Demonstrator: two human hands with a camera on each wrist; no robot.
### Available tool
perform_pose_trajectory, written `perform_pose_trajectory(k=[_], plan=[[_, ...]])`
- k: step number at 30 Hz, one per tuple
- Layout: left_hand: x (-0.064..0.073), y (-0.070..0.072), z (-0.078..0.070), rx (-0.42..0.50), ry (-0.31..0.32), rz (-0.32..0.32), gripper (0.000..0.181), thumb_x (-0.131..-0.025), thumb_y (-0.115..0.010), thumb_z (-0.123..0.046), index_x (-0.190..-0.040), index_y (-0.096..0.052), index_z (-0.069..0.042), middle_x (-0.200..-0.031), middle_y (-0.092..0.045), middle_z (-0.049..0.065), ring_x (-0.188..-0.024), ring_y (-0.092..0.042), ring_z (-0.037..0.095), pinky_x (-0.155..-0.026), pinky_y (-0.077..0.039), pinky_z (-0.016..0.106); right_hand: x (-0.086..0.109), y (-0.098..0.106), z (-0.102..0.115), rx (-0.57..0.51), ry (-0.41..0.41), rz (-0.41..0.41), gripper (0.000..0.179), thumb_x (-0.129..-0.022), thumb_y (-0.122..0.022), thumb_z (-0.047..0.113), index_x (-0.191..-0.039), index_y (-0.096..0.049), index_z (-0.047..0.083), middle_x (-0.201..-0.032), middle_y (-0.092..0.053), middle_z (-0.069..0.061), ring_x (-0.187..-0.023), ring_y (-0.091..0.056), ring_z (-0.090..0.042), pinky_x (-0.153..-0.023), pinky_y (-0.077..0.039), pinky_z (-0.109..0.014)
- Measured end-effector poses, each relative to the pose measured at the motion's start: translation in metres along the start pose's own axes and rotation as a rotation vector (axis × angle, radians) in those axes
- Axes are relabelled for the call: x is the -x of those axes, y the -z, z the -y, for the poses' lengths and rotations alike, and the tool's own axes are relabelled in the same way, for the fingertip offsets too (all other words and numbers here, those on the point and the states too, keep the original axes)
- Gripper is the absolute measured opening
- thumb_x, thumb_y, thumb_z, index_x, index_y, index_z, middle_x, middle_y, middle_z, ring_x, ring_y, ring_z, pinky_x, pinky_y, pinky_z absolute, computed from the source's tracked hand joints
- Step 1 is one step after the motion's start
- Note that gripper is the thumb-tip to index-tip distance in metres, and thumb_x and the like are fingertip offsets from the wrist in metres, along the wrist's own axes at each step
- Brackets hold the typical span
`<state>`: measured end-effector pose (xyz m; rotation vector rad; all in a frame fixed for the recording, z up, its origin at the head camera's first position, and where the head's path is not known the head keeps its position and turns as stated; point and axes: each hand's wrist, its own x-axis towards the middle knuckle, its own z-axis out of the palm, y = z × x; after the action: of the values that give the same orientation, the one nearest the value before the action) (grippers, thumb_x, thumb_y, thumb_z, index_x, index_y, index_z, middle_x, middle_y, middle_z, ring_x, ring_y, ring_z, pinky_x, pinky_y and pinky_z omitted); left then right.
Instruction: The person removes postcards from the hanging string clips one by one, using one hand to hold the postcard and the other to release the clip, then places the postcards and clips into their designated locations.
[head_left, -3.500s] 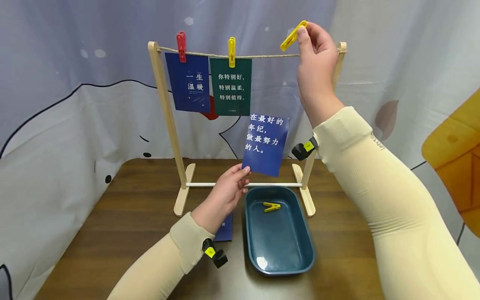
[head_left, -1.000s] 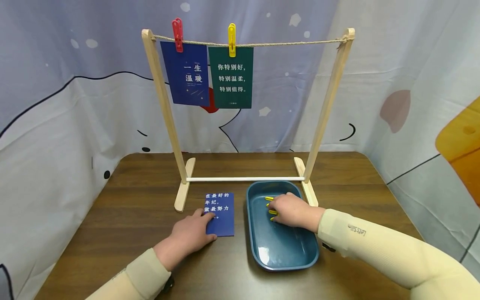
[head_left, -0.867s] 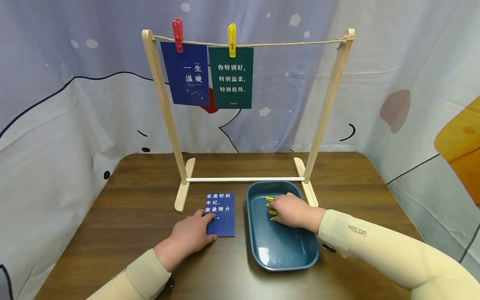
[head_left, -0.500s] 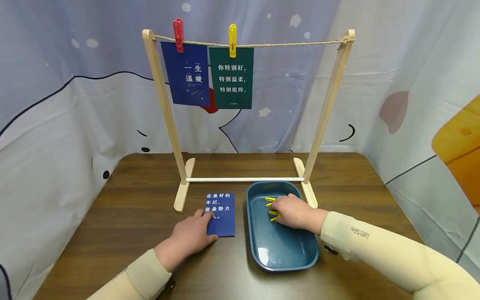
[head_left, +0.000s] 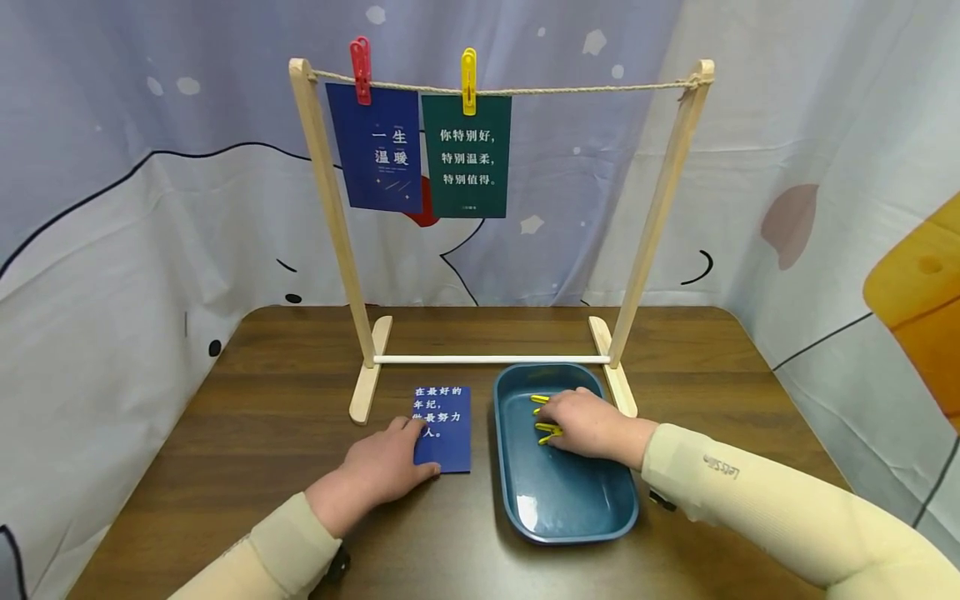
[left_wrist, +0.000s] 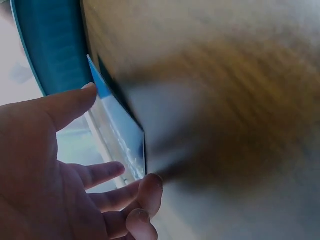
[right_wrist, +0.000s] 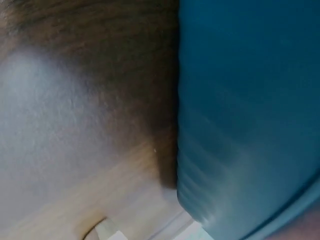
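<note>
In the head view my left hand (head_left: pixel 378 468) rests at the left edge of a blue card (head_left: pixel 448 442) with white writing, which lies on the table. My thumb and fingers meet two edges of this card (left_wrist: pixel 122 125) in the left wrist view, fingers loosely bent. My right hand (head_left: pixel 587 423) is inside the dark teal tray (head_left: pixel 501 475), over yellow clothespins (head_left: pixel 549 428) whose ends stick out to its left. Its fingertips are hidden beneath the hand, so I cannot tell whether they pinch a clothespin. The right wrist view shows the tray's outer wall (right_wrist: pixel 240 110).
A wooden stand (head_left: pixel 339 225) with a rope (head_left: pixel 585 90) rises behind the tray. From the rope hang a blue card (head_left: pixel 378 179) under a red clothespin (head_left: pixel 362 71) and a green card (head_left: pixel 468 196) under a yellow one (head_left: pixel 468 81). A patterned curtain (head_left: pixel 150 250) backs the table.
Since the oldest frame, my left hand has brought the blue card down onto the table. My right hand has carried a yellow clothespin from the rope into the tray. Recently both hands barely move.
</note>
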<state>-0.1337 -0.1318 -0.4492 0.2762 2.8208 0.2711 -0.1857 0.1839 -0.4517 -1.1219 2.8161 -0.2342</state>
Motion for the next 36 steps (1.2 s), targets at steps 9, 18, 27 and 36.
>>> perform_pose_trajectory(k=[9,18,27,36], plan=[[-0.017,0.038,0.007,0.122,0.014,-0.055,0.075,-0.097,-0.046,-0.063,-0.146,-0.048,-0.007,-0.142,-0.052,0.018,-0.126,-0.053,0.039,-0.095,-0.045,0.059,-0.006,0.037,0.0,-0.021,-0.008,-0.181,0.023,-0.089,-0.068,0.016,-0.11,-0.073,0.008,-0.101,-0.07,-0.003,-0.096,-0.064,-0.021,-0.086,-0.047,-0.044],[-0.044,0.097,0.002,0.392,-0.049,-0.209,0.072,-0.097,-0.038,-0.067,-0.144,-0.048,-0.014,-0.144,-0.052,0.009,-0.127,-0.053,0.033,-0.1,-0.042,0.056,-0.028,0.146,-0.001,-0.087,-0.025,-0.511,0.023,-0.094,-0.057,0.01,-0.111,-0.072,0.007,-0.106,-0.071,-0.006,-0.103,-0.063,-0.025,-0.1,-0.04,-0.05],[-0.076,0.132,-0.024,1.219,-0.1,-0.423,0.041,-0.104,-0.047,-0.042,-0.134,-0.059,-0.016,-0.13,-0.064,0.003,-0.096,-0.058,0.02,-0.075,-0.047,0.032,-0.053,0.239,0.01,-0.048,-0.059,-0.733,0.024,-0.099,-0.055,0.014,-0.115,-0.07,0.005,-0.112,-0.069,-0.008,-0.108,-0.059,-0.025,-0.102,-0.037,-0.046],[-0.104,0.146,-0.045,1.538,-0.085,-0.528,0.037,-0.103,-0.053,-0.038,-0.133,-0.058,-0.017,-0.125,-0.064,0.002,-0.09,-0.058,0.018,-0.07,-0.047,0.027,-0.083,0.291,0.033,0.12,-0.044,-0.924,0.028,-0.1,-0.049,0.016,-0.116,-0.069,0.004,-0.107,-0.069,-0.01,-0.101,-0.058,-0.024,-0.087,-0.038,-0.041]])
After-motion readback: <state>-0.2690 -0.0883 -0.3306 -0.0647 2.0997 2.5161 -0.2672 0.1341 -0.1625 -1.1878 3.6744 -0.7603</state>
